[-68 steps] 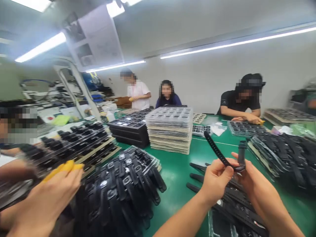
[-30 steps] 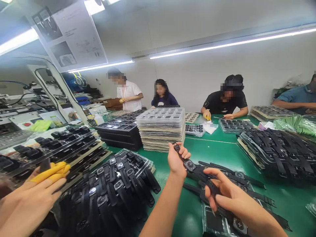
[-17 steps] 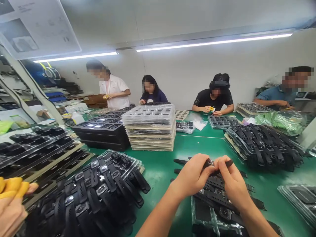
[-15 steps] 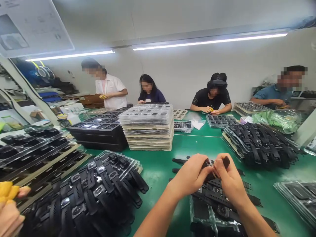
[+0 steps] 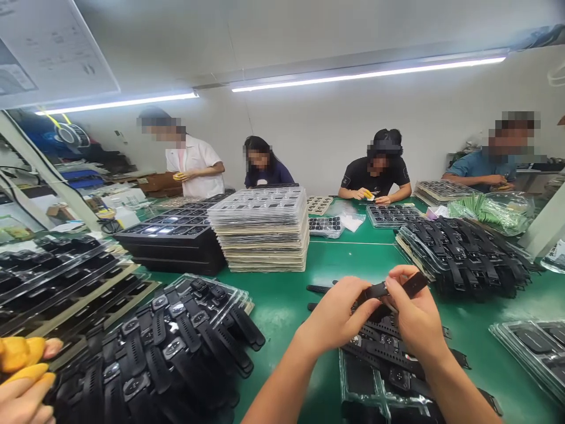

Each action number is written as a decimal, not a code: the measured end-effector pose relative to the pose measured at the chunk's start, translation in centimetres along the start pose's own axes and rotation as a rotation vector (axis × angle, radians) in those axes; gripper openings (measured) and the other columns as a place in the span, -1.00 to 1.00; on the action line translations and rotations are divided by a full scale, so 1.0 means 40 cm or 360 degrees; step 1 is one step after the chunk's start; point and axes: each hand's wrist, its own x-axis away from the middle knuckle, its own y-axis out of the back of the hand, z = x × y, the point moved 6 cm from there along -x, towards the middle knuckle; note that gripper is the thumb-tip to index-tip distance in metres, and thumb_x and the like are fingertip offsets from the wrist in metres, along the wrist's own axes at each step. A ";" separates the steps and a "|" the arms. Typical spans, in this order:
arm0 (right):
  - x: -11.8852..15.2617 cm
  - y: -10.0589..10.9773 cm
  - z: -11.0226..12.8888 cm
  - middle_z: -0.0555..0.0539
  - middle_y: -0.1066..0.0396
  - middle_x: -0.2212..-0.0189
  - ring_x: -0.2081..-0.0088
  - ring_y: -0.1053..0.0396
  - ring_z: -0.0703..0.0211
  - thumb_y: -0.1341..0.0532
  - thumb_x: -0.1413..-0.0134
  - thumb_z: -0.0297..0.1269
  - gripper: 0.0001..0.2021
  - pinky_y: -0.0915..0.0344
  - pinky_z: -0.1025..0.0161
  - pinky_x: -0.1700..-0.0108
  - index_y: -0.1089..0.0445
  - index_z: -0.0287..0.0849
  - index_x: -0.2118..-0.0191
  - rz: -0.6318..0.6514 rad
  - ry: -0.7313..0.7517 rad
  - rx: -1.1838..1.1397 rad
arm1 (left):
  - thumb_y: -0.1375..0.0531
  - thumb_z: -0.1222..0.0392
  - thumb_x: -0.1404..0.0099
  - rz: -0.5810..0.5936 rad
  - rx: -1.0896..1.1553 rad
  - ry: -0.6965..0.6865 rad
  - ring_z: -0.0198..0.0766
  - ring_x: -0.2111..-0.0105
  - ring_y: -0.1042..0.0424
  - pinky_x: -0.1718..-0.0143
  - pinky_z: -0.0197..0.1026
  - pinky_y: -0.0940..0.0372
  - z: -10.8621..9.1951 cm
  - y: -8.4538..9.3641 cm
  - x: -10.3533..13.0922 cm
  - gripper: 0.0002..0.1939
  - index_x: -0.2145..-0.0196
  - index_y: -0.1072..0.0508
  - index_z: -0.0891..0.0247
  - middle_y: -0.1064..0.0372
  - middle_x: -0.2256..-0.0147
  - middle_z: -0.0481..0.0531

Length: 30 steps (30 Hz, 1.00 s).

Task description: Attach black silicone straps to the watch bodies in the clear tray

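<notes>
A: Hands status?
B: Left hand (image 5: 338,312) and right hand (image 5: 412,315) both pinch one watch (image 5: 388,290) above the tray (image 5: 375,388).
A: Risk?
B: Strap may slip; pinch is narrow.

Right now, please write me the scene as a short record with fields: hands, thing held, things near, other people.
left hand: grips one end of the black watch
right hand: pinches its strap end
under hands: clear tray with more black watches
left side: pile of watches
middle: stack of trays on green table
other people: four seated or standing at the far side; a yellow-fingered hand at lower left
</notes>
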 end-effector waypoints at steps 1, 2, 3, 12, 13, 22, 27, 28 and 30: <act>0.000 -0.005 0.000 0.08 -0.25 0.42 0.38 -0.21 0.21 -0.38 -0.16 0.02 -0.73 -0.24 0.30 0.33 -0.38 -0.01 0.23 0.0046 -0.0002 0.0054 | -0.17 0.15 -0.42 -0.0024 0.0103 0.0009 -0.09 0.10 -0.44 0.03 -0.10 -0.32 0.003 -0.002 -0.001 -0.76 0.00 -0.46 0.24 -0.51 0.08 0.13; 0.002 -0.011 -0.003 0.06 -0.27 0.38 0.33 -0.25 0.18 -0.38 -0.15 0.04 -0.72 -0.27 0.29 0.28 -0.40 -0.01 0.23 0.0105 -0.0027 0.0101 | -0.20 0.18 -0.40 -0.0065 0.0214 0.0012 -0.09 0.06 -0.45 0.00 -0.10 -0.31 0.007 -0.003 -0.002 -0.71 -0.05 -0.44 0.22 -0.51 0.03 0.14; 0.005 -0.017 -0.008 0.05 -0.28 0.35 0.31 -0.26 0.17 -0.36 -0.16 0.07 -0.71 -0.29 0.27 0.25 -0.43 0.00 0.19 0.0172 -0.0067 0.0113 | -0.21 0.19 -0.38 -0.0117 0.0339 0.0020 -0.10 0.05 -0.45 -0.02 -0.11 -0.31 0.012 -0.005 -0.004 -0.69 -0.07 -0.44 0.21 -0.51 0.02 0.13; 0.010 -0.012 -0.014 0.03 -0.30 0.41 0.42 -0.20 0.19 -0.32 -0.20 0.10 -0.67 -0.25 0.27 0.38 -0.48 0.00 0.07 0.0113 -0.0137 -0.0022 | -0.39 -0.09 -0.23 -0.0502 0.1673 0.0276 -0.35 0.36 -0.46 0.23 -0.30 -0.35 0.081 -0.020 -0.015 -0.53 0.04 -0.46 0.23 -0.55 0.26 0.03; 0.011 -0.011 -0.014 0.03 -0.32 0.42 0.42 -0.22 0.19 -0.35 -0.18 0.07 -0.71 -0.25 0.28 0.38 -0.47 -0.02 0.16 0.0097 -0.0121 0.0009 | -0.42 -0.08 -0.20 -0.0517 0.1734 0.0280 -0.34 0.34 -0.48 0.23 -0.30 -0.35 0.081 -0.021 -0.015 -0.53 0.06 -0.48 0.23 -0.56 0.27 0.02; 0.020 -0.029 -0.027 0.03 -0.34 0.44 0.36 -0.25 0.17 -0.37 -0.13 0.11 -0.65 -0.25 0.28 0.31 -0.43 -0.08 0.31 0.0074 -0.0106 0.0069 | -0.53 0.03 -0.05 -0.0711 0.1746 0.0284 -0.26 0.22 -0.56 0.11 -0.28 -0.40 0.079 -0.029 -0.006 -0.64 0.24 -0.65 0.23 -0.63 0.27 0.05; 0.015 -0.041 -0.044 0.08 -0.28 0.51 0.47 -0.15 0.26 -0.43 -0.03 0.14 -0.59 -0.14 0.33 0.44 -0.40 -0.10 0.38 0.0119 -0.0378 -0.0119 | -0.55 0.07 0.00 -0.0757 0.1686 0.0368 -0.30 0.29 -0.55 0.17 -0.31 -0.41 0.088 -0.026 -0.003 -0.67 0.30 -0.67 0.23 -0.63 0.31 0.03; 0.015 -0.042 -0.044 0.09 -0.27 0.52 0.48 -0.13 0.27 -0.44 -0.01 0.14 -0.59 -0.12 0.33 0.45 -0.39 -0.11 0.38 0.0122 -0.0404 -0.0154 | -0.55 0.08 0.00 -0.0762 0.1684 0.0378 -0.30 0.28 -0.55 0.16 -0.31 -0.41 0.087 -0.025 -0.003 -0.68 0.31 -0.67 0.23 -0.63 0.30 0.03; 0.014 -0.044 -0.044 0.10 -0.26 0.53 0.49 -0.13 0.28 -0.45 0.01 0.13 -0.58 -0.12 0.33 0.45 -0.39 -0.11 0.39 0.0126 -0.0421 -0.0191 | -0.56 0.10 0.02 -0.0776 0.1713 0.0398 -0.29 0.27 -0.55 0.16 -0.30 -0.41 0.086 -0.025 -0.004 -0.66 0.28 -0.66 0.22 -0.64 0.29 0.04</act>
